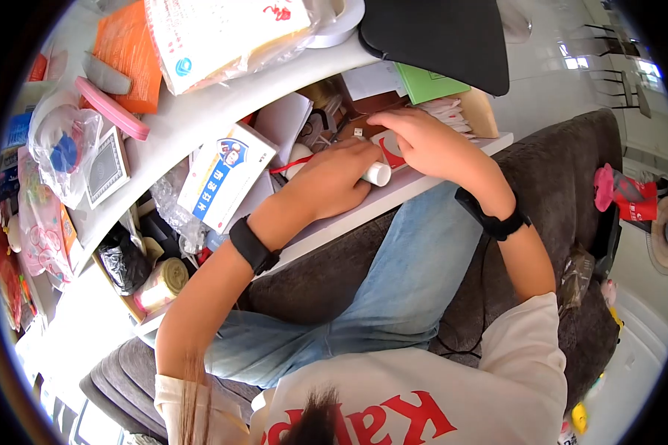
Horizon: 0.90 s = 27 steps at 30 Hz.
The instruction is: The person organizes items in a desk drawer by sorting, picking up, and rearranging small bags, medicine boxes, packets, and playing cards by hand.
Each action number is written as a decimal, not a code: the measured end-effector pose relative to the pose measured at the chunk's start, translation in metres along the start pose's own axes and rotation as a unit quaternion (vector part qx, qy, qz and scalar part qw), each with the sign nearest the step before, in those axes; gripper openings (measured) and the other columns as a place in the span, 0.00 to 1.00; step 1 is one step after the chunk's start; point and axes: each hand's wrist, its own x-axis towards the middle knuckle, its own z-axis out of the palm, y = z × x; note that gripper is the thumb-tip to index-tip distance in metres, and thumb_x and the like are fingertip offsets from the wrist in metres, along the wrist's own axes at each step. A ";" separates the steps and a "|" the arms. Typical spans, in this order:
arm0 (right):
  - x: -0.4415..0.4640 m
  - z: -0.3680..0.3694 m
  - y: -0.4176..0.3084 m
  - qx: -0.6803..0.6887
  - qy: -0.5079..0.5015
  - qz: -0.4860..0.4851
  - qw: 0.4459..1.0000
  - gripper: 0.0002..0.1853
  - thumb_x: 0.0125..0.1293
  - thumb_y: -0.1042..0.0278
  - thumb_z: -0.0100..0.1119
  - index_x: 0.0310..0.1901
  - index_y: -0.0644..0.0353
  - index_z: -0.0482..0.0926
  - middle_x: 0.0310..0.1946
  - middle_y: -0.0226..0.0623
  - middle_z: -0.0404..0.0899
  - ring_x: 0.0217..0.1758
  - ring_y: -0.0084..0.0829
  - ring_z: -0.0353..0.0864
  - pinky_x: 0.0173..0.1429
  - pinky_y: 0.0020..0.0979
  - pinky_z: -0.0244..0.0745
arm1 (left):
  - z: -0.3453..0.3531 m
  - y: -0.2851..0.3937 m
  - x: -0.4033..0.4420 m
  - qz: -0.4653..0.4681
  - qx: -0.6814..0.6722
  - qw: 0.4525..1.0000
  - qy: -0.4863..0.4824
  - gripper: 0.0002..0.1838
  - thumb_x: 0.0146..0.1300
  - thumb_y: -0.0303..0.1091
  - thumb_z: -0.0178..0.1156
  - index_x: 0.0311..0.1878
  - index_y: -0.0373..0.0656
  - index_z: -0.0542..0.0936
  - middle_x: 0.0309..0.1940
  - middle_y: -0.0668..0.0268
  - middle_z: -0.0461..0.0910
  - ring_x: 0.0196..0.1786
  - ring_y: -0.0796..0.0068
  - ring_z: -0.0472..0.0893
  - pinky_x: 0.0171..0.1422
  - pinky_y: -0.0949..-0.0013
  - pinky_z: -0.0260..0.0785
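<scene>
My left hand [339,178] reaches into the open drawer [334,225], its fingers curled around a white capped bottle [378,174]. Only the bottle's cap end shows clearly; the palm hides most of the rest. Just above those fingers a small USB plug [358,133] sticks up. My right hand [428,143] hovers over the drawer's right part, fingers stretched to the left and nothing visible in them. Under it lies a white item with red print [388,145]. Beside my left wrist stands a white and blue box [228,176] with a cartoon figure.
A green booklet [429,83] and a stack of white packets [450,117] lie in the drawer's right end. Farther left are a black plastic bag [123,261] and a roll [163,284]. The tabletop [223,101] overhangs the drawer, bearing a pink-edged item [111,109] and wrapped papers [226,37].
</scene>
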 end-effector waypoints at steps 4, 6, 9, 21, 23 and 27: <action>-0.022 -0.018 -0.007 -0.028 0.150 -0.029 0.988 0.15 0.53 0.85 0.45 0.42 0.64 0.75 0.40 0.45 0.78 0.47 0.46 0.74 0.52 0.39 0.68 | 0.004 -0.005 0.008 0.133 0.104 0.980 0.103 0.18 0.46 0.22 0.54 0.44 0.36 0.74 0.50 0.53 0.74 0.58 0.51 0.70 0.59 0.59 0.64; -0.033 -0.026 -0.009 -0.041 0.203 -0.029 0.978 0.14 0.53 0.86 0.45 0.39 0.64 0.75 0.39 0.43 0.78 0.46 0.45 0.74 0.52 0.39 0.68 | 0.009 -0.010 0.015 0.133 0.153 0.973 0.110 0.16 0.45 0.21 0.54 0.41 0.35 0.74 0.51 0.54 0.73 0.60 0.51 0.68 0.60 0.59 0.64; -0.046 -0.031 -0.008 -0.051 0.241 -0.027 0.969 0.13 0.52 0.86 0.45 0.37 0.64 0.75 0.37 0.42 0.78 0.44 0.44 0.74 0.51 0.39 0.68 | 0.004 0.000 0.027 0.019 0.147 0.989 -0.018 0.14 0.45 0.24 0.55 0.39 0.35 0.75 0.48 0.52 0.75 0.52 0.50 0.74 0.54 0.57 0.67; -0.055 -0.020 0.008 0.001 0.288 0.012 0.958 0.10 0.53 0.85 0.47 0.35 0.64 0.76 0.33 0.41 0.77 0.41 0.43 0.74 0.48 0.39 0.68 | -0.010 0.026 0.029 -0.093 0.226 0.967 0.071 0.19 0.55 0.38 0.61 0.43 0.36 0.68 0.27 0.54 0.79 0.32 0.51 0.80 0.35 0.57 0.72; -0.056 -0.017 0.013 0.021 0.306 0.023 0.952 0.09 0.54 0.85 0.47 0.34 0.63 0.76 0.32 0.40 0.78 0.39 0.42 0.74 0.47 0.38 0.67 | -0.003 0.025 0.036 -0.069 0.305 0.945 0.095 0.19 0.54 0.37 0.61 0.43 0.37 0.68 0.27 0.58 0.79 0.31 0.56 0.80 0.34 0.61 0.73; -0.059 -0.013 0.022 -0.008 0.356 0.038 0.934 0.08 0.54 0.84 0.49 0.32 0.62 0.76 0.29 0.38 0.77 0.37 0.40 0.73 0.46 0.35 0.67 | 0.026 0.032 0.061 -0.011 0.475 0.864 0.166 0.15 0.50 0.33 0.62 0.39 0.41 0.70 0.28 0.65 0.76 0.35 0.68 0.79 0.37 0.69 0.73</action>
